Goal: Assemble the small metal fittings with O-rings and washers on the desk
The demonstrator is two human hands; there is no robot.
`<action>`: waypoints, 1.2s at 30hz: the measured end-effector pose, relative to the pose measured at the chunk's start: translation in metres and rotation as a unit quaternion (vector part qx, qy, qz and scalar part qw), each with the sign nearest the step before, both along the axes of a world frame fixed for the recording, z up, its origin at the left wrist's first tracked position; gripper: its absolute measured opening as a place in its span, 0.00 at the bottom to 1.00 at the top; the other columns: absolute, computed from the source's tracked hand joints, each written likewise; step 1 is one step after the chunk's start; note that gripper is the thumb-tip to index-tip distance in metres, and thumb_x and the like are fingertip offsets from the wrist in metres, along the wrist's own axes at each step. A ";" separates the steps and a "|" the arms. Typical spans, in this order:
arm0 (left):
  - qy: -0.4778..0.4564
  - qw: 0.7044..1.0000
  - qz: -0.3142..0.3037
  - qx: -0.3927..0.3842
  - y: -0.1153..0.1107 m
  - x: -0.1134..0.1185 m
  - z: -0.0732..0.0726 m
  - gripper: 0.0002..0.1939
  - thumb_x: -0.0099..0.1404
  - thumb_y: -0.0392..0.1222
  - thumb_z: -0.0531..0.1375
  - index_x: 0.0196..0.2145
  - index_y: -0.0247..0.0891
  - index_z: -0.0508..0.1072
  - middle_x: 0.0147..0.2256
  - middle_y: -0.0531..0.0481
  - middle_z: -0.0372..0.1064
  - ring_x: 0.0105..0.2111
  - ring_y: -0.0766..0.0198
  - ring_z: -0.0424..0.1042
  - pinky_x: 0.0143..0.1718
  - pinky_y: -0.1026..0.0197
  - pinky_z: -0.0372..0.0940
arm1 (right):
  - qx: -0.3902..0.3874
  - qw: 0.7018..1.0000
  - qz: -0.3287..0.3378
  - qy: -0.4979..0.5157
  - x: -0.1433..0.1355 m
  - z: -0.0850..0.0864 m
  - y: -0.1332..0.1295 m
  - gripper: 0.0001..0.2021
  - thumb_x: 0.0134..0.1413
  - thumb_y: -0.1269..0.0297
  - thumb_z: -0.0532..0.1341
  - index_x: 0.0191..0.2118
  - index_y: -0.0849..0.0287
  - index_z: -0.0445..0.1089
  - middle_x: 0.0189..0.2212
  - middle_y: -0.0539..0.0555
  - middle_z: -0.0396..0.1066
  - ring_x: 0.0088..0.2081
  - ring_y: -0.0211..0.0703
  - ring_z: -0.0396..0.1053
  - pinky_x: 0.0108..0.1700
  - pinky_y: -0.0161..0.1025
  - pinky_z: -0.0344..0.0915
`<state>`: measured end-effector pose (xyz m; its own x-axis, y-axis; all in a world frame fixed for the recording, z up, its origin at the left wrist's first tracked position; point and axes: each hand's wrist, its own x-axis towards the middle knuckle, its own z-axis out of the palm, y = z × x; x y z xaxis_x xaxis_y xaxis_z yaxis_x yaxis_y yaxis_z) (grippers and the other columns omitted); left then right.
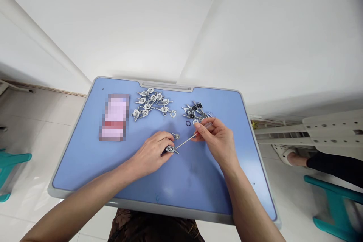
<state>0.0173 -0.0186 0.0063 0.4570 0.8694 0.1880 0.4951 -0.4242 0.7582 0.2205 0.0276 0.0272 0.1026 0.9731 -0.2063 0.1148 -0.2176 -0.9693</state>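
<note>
My left hand (151,153) is closed on a small metal fitting (170,149), held low over the blue table (136,185). My right hand (217,138) grips a screwdriver (185,141) with a thin shaft; its tip meets the right side of the fitting. Just above the fitting lies a small round metal part (176,136). A black ring (188,123) rests left of my right fingers. Behind it is a pile of metal fittings, some with black round faces (194,108). Several more silver fittings (153,98) are heaped near the table's back edge.
A blurred-out phone-like rectangle (115,117) lies at the table's left. White wall stands behind the table. Teal stools (334,208) flank both sides. At right, a person's foot in a white shoe (283,155) shows beside a white frame (331,128).
</note>
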 end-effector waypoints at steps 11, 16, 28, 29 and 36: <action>0.010 1.000 -0.003 0.011 -0.001 -0.001 -0.002 0.05 0.63 0.31 0.58 0.37 0.38 0.69 0.44 0.45 0.69 0.45 0.59 0.70 0.47 0.55 0.67 | 0.008 1.000 -0.003 -0.007 -0.001 -0.001 0.000 0.18 0.41 0.50 0.70 0.31 0.57 0.66 0.17 0.46 0.69 0.19 0.39 0.70 0.25 0.38 0.73; 0.010 1.000 0.000 0.013 -0.001 0.000 -0.001 0.05 0.63 0.31 0.57 0.37 0.38 0.69 0.44 0.45 0.69 0.45 0.60 0.71 0.47 0.55 0.67 | 0.013 1.000 -0.008 -0.018 0.000 -0.001 0.000 0.18 0.42 0.50 0.70 0.31 0.56 0.66 0.18 0.46 0.69 0.20 0.40 0.71 0.26 0.40 0.73; 0.011 1.000 0.001 0.008 -0.001 0.000 0.000 0.06 0.62 0.31 0.58 0.37 0.38 0.69 0.44 0.46 0.69 0.45 0.59 0.71 0.47 0.55 0.67 | 0.030 0.999 0.016 -0.025 -0.003 0.002 -0.002 0.17 0.43 0.51 0.69 0.31 0.55 0.65 0.17 0.45 0.68 0.20 0.41 0.71 0.26 0.38 0.70; 0.011 1.000 0.001 0.008 -0.001 0.000 0.000 0.06 0.62 0.31 0.58 0.37 0.38 0.69 0.44 0.46 0.69 0.45 0.60 0.71 0.47 0.55 0.67 | 0.031 0.999 0.016 -0.024 -0.004 0.003 -0.002 0.16 0.44 0.51 0.69 0.31 0.55 0.65 0.17 0.45 0.68 0.20 0.41 0.71 0.26 0.38 0.70; 0.010 1.000 0.002 0.002 -0.001 0.000 0.000 0.07 0.61 0.30 0.58 0.37 0.38 0.69 0.44 0.46 0.69 0.45 0.60 0.70 0.47 0.55 0.67 | 0.047 0.998 0.021 -0.025 -0.005 0.005 -0.003 0.15 0.46 0.53 0.68 0.32 0.55 0.65 0.17 0.45 0.69 0.21 0.39 0.71 0.27 0.36 0.68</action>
<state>0.0171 -0.0195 0.0061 0.4573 0.8704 0.1825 0.5122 -0.4255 0.7461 0.2158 0.0243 0.0319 0.0685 0.9915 -0.1102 0.1712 -0.1205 -0.9778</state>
